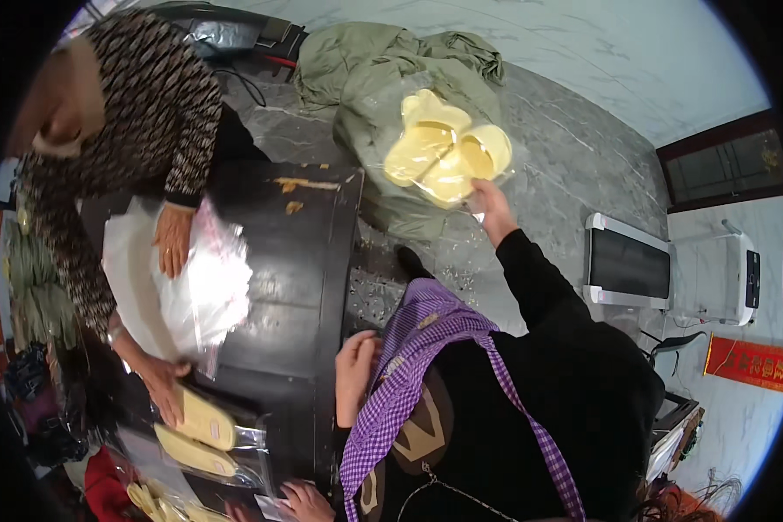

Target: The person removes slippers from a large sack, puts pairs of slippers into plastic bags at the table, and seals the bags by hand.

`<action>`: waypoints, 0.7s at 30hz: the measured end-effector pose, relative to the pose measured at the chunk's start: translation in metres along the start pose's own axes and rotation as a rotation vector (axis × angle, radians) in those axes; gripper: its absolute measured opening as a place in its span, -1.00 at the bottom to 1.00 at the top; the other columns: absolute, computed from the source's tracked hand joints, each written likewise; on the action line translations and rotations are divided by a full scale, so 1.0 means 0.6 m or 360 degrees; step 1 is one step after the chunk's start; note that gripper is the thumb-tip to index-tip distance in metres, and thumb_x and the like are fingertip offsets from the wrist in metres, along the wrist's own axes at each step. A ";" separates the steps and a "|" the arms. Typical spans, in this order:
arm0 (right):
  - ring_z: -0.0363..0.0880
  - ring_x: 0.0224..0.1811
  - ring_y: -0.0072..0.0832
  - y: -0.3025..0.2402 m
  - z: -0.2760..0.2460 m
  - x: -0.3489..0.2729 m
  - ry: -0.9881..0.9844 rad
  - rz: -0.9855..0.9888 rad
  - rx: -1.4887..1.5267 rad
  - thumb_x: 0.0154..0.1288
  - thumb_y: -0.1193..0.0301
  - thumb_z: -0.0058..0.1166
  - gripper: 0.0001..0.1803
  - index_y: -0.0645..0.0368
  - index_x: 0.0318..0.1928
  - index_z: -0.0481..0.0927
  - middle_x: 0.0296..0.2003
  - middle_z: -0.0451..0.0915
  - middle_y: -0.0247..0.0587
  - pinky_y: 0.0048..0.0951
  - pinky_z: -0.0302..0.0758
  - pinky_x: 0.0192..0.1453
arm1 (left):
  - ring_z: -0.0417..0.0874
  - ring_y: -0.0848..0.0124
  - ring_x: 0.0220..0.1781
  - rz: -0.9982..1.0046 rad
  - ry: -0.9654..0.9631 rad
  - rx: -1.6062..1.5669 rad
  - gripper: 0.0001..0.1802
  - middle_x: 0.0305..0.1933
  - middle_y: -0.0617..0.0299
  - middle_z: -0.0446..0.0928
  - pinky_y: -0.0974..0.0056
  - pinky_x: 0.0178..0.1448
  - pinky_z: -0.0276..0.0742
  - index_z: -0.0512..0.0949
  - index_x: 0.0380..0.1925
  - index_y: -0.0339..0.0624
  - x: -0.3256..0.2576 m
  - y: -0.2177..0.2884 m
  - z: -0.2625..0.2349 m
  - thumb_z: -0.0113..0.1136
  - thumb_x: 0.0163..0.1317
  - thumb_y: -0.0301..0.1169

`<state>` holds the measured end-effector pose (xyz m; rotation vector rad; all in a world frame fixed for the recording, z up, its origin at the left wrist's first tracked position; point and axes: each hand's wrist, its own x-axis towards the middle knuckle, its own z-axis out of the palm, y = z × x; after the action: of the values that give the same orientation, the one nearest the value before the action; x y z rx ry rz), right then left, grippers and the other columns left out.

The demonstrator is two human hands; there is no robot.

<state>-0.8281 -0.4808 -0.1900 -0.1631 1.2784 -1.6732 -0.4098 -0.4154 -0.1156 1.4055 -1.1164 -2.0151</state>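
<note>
Out in front to the right, my right hand (492,211) grips the lower edge of a clear plastic bag holding a pair of pale yellow slippers (444,143). The bagged slippers are over a large green cloth sack (365,130) on the floor. My left hand (355,370) is beside the dark table's edge, against my purple checked apron (422,335). Its fingers are curled in, with nothing visible in them.
Across the dark table (291,270), a co-worker has one hand on a stack of clear plastic bags (204,278) and the other on bagged yellow slippers (204,422). Another person's hand (303,503) shows at the lower edge. A treadmill (631,261) stands right.
</note>
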 end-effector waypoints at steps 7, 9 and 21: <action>0.52 -0.08 -0.56 -0.101 -0.083 0.054 0.0426 0.0275 -0.0174 0.21 0.19 0.03 -0.56 0.06 0.08 0.45 -0.05 0.56 -0.40 -0.54 0.45 -0.10 | 0.43 0.60 -0.45 -0.0258 -0.0235 0.0221 -0.69 -0.42 0.32 0.51 0.45 -0.39 0.33 0.52 -0.18 -0.29 0.296 -0.002 0.169 0.10 0.29 -0.23; 0.52 -0.08 -0.57 -0.130 -0.106 0.073 0.0550 0.0371 -0.0239 0.19 0.18 0.05 -0.56 0.03 0.07 0.46 -0.06 0.56 -0.44 -0.55 0.44 -0.09 | 0.38 0.60 -0.51 -0.0135 -0.0101 0.0338 -0.68 -0.48 0.38 0.44 0.45 -0.44 0.27 0.53 -0.22 -0.25 0.404 -0.018 0.203 0.12 0.25 -0.19; 0.47 0.04 -0.45 -0.166 -0.291 0.177 0.0263 0.0100 -0.0200 0.08 0.50 0.01 -0.47 0.32 0.13 0.37 -0.03 0.51 -0.24 -0.46 0.34 0.19 | 0.48 0.34 -0.21 0.0021 0.0343 -0.0148 -0.61 -0.27 0.20 0.47 0.27 -0.20 0.36 0.45 -0.15 -0.33 0.909 -0.003 0.295 0.24 0.11 -0.28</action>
<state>-1.0493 -0.4489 -0.2322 -0.0597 1.4984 -1.5791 -0.7831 -0.7483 -0.3962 1.5208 -0.9253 -1.8307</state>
